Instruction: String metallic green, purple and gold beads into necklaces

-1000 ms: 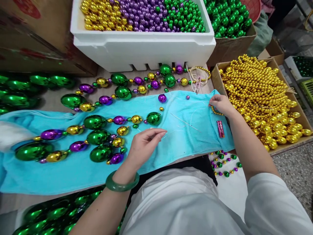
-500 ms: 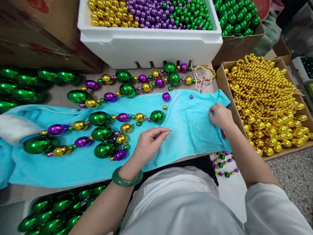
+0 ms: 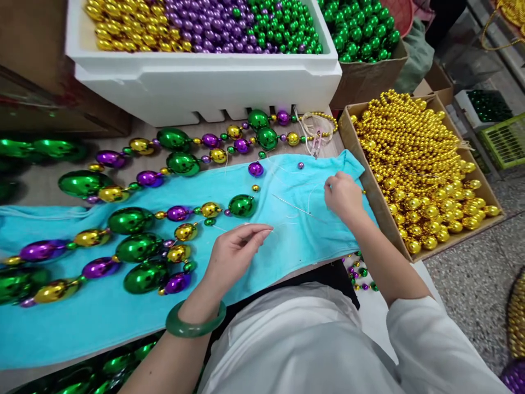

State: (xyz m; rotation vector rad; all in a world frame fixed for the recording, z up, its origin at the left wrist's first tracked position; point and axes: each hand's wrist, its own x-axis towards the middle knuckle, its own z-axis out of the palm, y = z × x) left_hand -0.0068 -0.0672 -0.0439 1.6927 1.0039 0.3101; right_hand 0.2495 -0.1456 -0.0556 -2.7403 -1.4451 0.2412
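My left hand (image 3: 238, 249), with a green bangle (image 3: 196, 319) at its wrist, is closed in a pinch over the turquoise towel (image 3: 283, 241). A fine white thread shows at its fingertips and behind the hand, towards a small green bead (image 3: 209, 221). At the towel's right end my right hand (image 3: 344, 198) has its fingers curled together, with white thread running to them. Between the hands a thin needle (image 3: 291, 204) lies slantwise near a loop of thread. A bead strand with a green oval bead (image 3: 241, 206) lies left. A loose purple bead (image 3: 301, 165) and gold bead (image 3: 255, 188) rest on the towel.
Behind the towel stands a white foam box (image 3: 205, 82) of gold, purple and green beads. A cardboard box (image 3: 379, 210) of gold bead strings is at the right. Small pink-handled snips (image 3: 316, 143) lie by the foam box. Large green beads (image 3: 123, 364) are at lower left.
The view has turned right, so the towel and beads appear further left. Both hands keep their closed grip and have hardly moved over the towel.
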